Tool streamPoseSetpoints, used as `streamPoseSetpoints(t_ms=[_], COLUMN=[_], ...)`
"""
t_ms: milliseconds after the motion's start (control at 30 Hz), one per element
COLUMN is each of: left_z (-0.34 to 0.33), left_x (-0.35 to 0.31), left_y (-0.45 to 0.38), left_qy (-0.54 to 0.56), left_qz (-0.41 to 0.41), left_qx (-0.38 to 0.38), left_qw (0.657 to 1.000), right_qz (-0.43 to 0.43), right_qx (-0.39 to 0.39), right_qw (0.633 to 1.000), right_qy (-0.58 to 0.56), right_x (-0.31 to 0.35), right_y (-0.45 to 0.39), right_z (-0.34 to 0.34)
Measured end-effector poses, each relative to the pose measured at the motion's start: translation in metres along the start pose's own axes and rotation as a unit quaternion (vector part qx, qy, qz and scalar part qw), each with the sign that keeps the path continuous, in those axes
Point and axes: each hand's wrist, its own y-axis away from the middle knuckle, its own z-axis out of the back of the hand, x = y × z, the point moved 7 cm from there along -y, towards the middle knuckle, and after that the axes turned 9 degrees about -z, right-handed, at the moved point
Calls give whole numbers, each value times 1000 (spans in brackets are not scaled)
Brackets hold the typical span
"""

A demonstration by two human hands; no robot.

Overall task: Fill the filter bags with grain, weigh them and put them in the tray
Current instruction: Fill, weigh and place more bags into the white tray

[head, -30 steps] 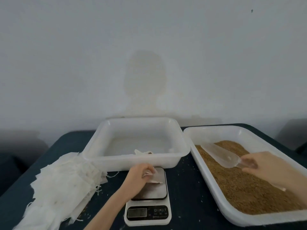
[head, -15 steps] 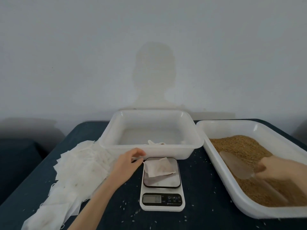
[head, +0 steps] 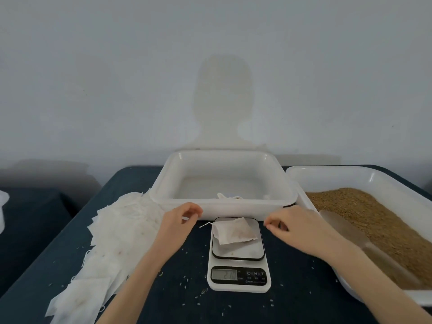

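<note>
A filter bag [head: 235, 233] with some grain inside lies on the plate of a white digital scale [head: 239, 274], its string trailing off to the left. My left hand [head: 178, 224] hovers just left of the bag, fingers loosely curled, holding nothing. On the other side my right hand [head: 291, 226] hovers the same way, also with nothing in it. Behind the scale stands the white tray [head: 224, 208], where one tied bag [head: 228, 197] lies near the front wall. The clear scoop [head: 341, 230] lies in the grain tray [head: 332, 175] on the brown grain [head: 374, 216].
A heap of unused white filter bags [head: 112, 237] spreads over the left of the dark table [head: 175, 298]. Loose grains are scattered around the scale. A grey wall rises right behind the trays. A white container edge [head: 2, 211] shows at far left.
My right hand let go of the scoop, which now lies on the grain, and came over beside the scale. My left hand drew slightly back from the bag. The view shifted left.
</note>
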Motion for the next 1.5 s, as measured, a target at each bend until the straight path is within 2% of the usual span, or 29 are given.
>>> streamPoseSetpoints(t_ms=[267, 467, 567, 633, 733, 800, 900, 1100, 1167, 1267, 1333, 1433, 1500], left_z=[-2, -12, -27, -41, -56, -60, -58, -22, -7, 15, 22, 14, 3], left_x=[17, 20, 14, 10, 5, 0, -8, -39, -43, -33, -19, 11, 36], left_y=[10, 10, 5, 3, 0, -3, -11, -60, -81, -107, -118, -124, -122], left_qy=[-13, -28, -131, -235, -270, -276, -276, -192, -138, -43, -41, -91, -165], left_qz=[9, 6, -30, -73, -105, -120, -126, -108, -94, -51, -23, 35, 88], left_qx=[2, 2, 65, 128, 161, 154, 140, 49, 10, -73, -107, -83, -18], left_qw=[1000, 1000, 989, 961, 944, 941, 942, 974, 986, 995, 993, 992, 982], right_qz=[2, 2, 12, 18, 25, 20, -2, -25, -27, -28, -50, -81, -87], right_qx=[7, -32, -52, -56, -41, -40, -47, -14, -42, -95, -115, -68, -2], right_qw=[1000, 999, 999, 998, 998, 998, 999, 984, 969, 953, 951, 960, 977], right_qy=[-27, -31, 4, 15, 46, 46, -18, -177, -244, -285, -283, -258, -194], right_x=[20, 54, 75, 85, 90, 87, 77, 59, 59, 65, 68, 75, 82], right_y=[-6, -17, -24, -30, -40, -46, -55, -96, -113, -142, -161, -180, -185], right_z=[-41, -59, -68, -72, -78, -77, -58, -2, 12, 23, 18, -14, -47])
